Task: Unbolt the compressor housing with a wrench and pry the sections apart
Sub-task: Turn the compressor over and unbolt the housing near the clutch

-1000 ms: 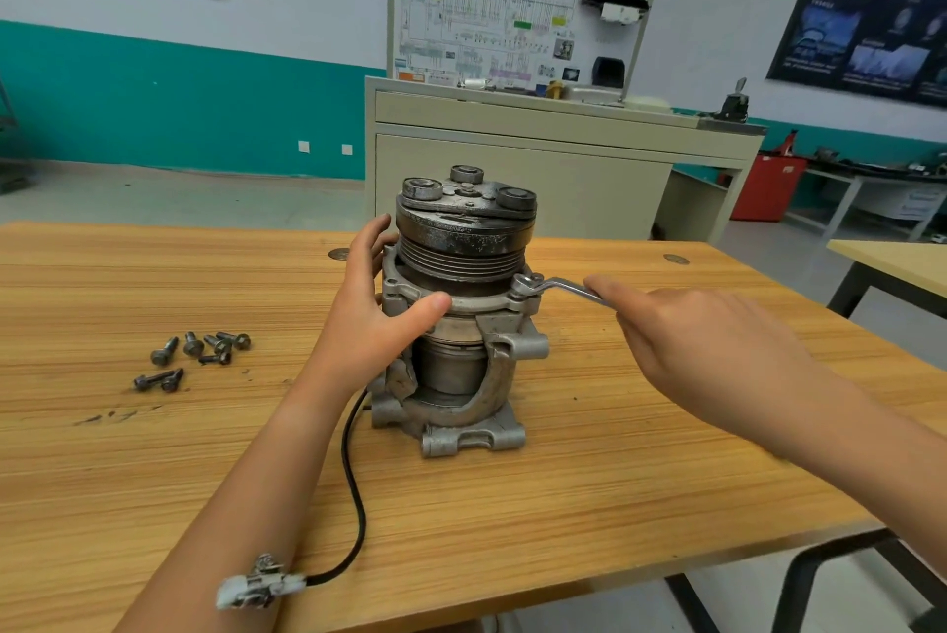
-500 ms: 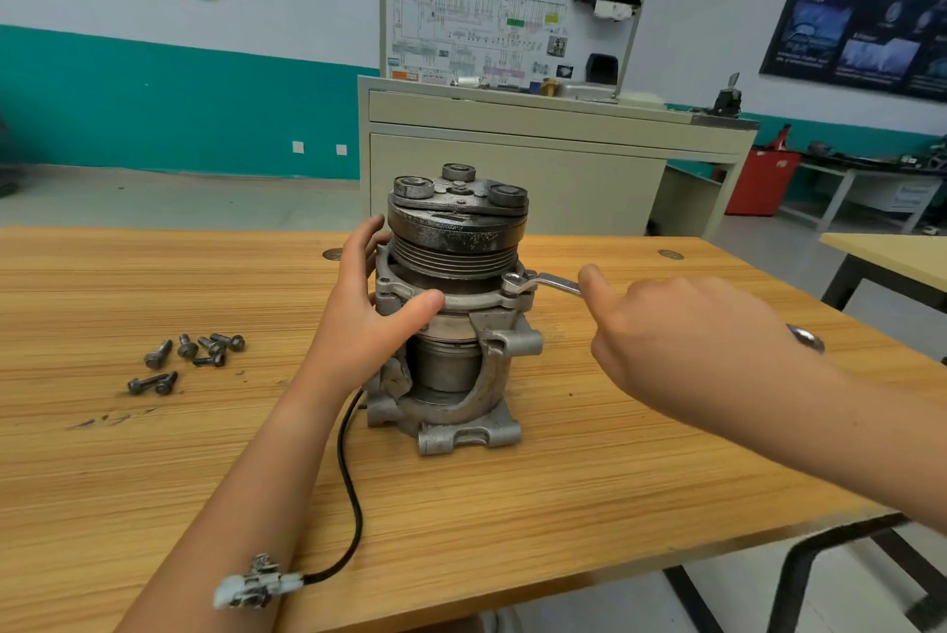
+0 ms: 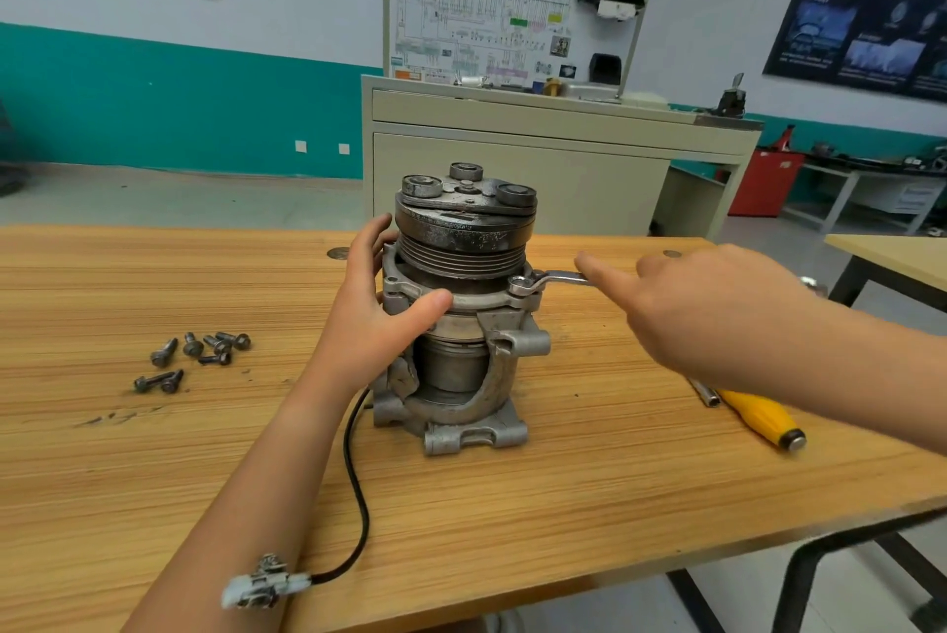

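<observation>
A grey metal compressor [image 3: 461, 325] stands upright on the wooden table [image 3: 563, 504], with its dark pulley on top. My left hand [image 3: 379, 319] grips the housing's left side, thumb across the front flange. A steel ring wrench [image 3: 548, 281] sits on a bolt at the flange's right side. My right hand [image 3: 707, 314] holds the wrench handle, index finger stretched along it; the handle's far end pokes out beyond the hand.
Several loose bolts [image 3: 197, 358] lie on the table to the left. A yellow-handled driver [image 3: 758, 417] lies at the right, partly under my right arm. A black cable with a white connector [image 3: 266, 584] runs from the compressor to the front edge. A cabinet stands behind.
My right hand and the wrench handle have swung a little away from me, to the right. The yellow-handled driver now shows under my right arm. My left hand keeps its hold.
</observation>
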A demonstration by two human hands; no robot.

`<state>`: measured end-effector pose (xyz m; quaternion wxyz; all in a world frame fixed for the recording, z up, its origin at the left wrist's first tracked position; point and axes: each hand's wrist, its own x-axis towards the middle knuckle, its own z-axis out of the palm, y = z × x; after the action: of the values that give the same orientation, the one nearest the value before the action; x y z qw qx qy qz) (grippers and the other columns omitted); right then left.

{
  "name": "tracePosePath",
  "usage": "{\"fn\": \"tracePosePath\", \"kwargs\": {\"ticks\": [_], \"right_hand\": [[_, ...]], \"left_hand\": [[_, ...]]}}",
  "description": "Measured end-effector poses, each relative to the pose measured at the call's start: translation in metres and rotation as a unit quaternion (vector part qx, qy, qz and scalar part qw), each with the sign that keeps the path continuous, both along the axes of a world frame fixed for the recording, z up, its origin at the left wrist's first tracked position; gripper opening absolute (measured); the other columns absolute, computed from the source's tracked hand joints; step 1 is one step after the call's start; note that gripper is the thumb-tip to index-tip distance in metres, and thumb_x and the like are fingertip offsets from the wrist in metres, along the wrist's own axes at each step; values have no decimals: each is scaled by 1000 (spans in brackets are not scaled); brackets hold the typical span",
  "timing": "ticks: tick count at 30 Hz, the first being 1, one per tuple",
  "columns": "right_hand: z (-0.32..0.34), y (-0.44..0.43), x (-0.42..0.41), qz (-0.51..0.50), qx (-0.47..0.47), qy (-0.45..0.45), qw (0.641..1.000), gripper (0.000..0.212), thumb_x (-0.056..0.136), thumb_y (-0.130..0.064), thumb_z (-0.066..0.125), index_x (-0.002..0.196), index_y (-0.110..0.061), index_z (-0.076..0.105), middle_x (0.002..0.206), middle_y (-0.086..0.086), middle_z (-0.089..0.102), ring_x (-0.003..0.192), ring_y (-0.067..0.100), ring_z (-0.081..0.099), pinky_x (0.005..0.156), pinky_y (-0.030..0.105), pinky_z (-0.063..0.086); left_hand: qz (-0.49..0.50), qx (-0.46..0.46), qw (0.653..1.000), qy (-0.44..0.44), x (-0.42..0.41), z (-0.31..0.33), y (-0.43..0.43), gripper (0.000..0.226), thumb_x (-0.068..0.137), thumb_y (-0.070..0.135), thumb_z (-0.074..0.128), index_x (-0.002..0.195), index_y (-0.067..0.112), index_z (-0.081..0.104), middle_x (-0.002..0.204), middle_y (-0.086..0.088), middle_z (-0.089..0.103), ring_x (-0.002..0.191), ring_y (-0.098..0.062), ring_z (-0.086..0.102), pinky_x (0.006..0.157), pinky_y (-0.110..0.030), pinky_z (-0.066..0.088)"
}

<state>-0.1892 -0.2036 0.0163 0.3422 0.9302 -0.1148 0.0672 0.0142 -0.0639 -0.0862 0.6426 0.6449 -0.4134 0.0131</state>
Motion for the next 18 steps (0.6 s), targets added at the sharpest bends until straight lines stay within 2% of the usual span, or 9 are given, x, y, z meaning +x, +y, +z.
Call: {"fn": "tracePosePath", "kwargs": {"ticks": [2, 5, 8, 9, 11, 14, 16, 18], "right_hand": [[2, -17, 6, 12, -13, 3, 1000, 61, 91, -10, 40, 133, -27, -1, 74, -4, 44, 60, 13, 46, 41, 22, 29], [-3, -38, 26, 42, -14, -34, 998, 46, 89, -4, 44, 129, -20, 29, 78, -2, 48, 69, 18, 49, 49, 26, 37], [-18, -51, 54, 145, 19, -140, 979, 29, 77, 14, 55, 102, 0, 60, 83, 14, 65, 72, 30, 62, 61, 38, 51], [-23, -51, 63, 191, 30, -185, 964, 24, 73, 17, 59, 92, 3, 65, 84, 18, 68, 75, 32, 66, 64, 41, 54], [-30, -49, 78, 234, 40, -225, 945, 19, 72, 16, 61, 85, 4, 68, 88, 17, 70, 81, 30, 68, 73, 42, 54], [-29, -46, 78, 241, 99, -253, 932, 21, 78, 11, 58, 94, 2, 69, 89, 15, 70, 83, 29, 67, 73, 40, 52], [-27, -42, 60, 214, 198, -319, 902, 31, 87, 2, 55, 117, -2, 61, 91, 13, 69, 83, 28, 63, 69, 38, 50], [-27, -32, 35, 196, 264, -351, 877, 40, 93, -9, 50, 133, -9, 47, 81, 2, 61, 72, 18, 53, 57, 29, 41]], "left_hand": [[0, 1, 1000, -1, 0, 0, 0, 87, 67, 43, 67, 141, 41, 22, 125, 35, 36, 111, 27, 33, 90, -9, 32], [0, 4, 1000, -4, 1, 0, 1, 86, 67, 45, 67, 138, 45, 20, 122, 42, 32, 107, 32, 31, 89, -8, 31], [-3, -1, 1000, 2, 1, 0, 1, 86, 66, 44, 69, 136, 47, 19, 121, 43, 31, 104, 34, 31, 88, -9, 32], [-5, -3, 1000, 7, 1, 0, 1, 87, 65, 44, 69, 135, 48, 19, 121, 42, 32, 104, 34, 32, 88, -9, 33], [-5, -9, 1000, 8, 0, 1, 1, 89, 61, 49, 70, 134, 49, 19, 121, 41, 33, 104, 34, 33, 86, -7, 34], [-4, -10, 1000, 9, -2, 2, 1, 91, 55, 56, 66, 132, 51, 18, 120, 41, 33, 103, 35, 33, 81, -2, 33], [-5, -11, 1000, 6, -2, 2, 1, 91, 56, 55, 67, 132, 51, 18, 120, 41, 33, 102, 36, 32, 82, -3, 32], [-5, -12, 1000, 0, -1, 1, 0, 88, 61, 48, 69, 134, 49, 18, 119, 42, 33, 102, 36, 32, 84, -6, 31]]}}
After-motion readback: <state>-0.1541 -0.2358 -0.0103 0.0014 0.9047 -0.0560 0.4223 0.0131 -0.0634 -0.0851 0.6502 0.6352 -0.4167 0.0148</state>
